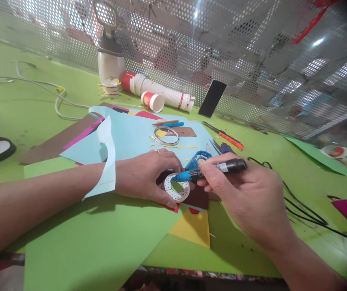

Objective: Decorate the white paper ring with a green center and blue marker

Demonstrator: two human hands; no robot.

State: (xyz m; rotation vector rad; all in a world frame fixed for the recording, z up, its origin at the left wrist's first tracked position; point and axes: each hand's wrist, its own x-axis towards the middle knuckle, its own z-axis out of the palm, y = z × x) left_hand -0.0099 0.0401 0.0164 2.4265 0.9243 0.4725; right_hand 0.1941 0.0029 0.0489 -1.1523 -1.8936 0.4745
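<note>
My left hand curls its thumb and fingers around a small round white piece with dots, black lines and a green hexagon in its middle. My right hand grips a blue-tipped marker with a black barrel, its tip at the white piece's upper edge. Whether the tip touches cannot be told. Just behind the marker stands a blue ring-shaped thing, partly hidden. Beneath the hands lie brown, red and yellow paper pieces, and a pale blue paper strip drapes over my left wrist.
Light blue sheets hold a roll of tape and pens. Farther back are stacked paper cups, a bottle and a phone against a perforated screen. Black cable runs at right; a green sheet lies in front.
</note>
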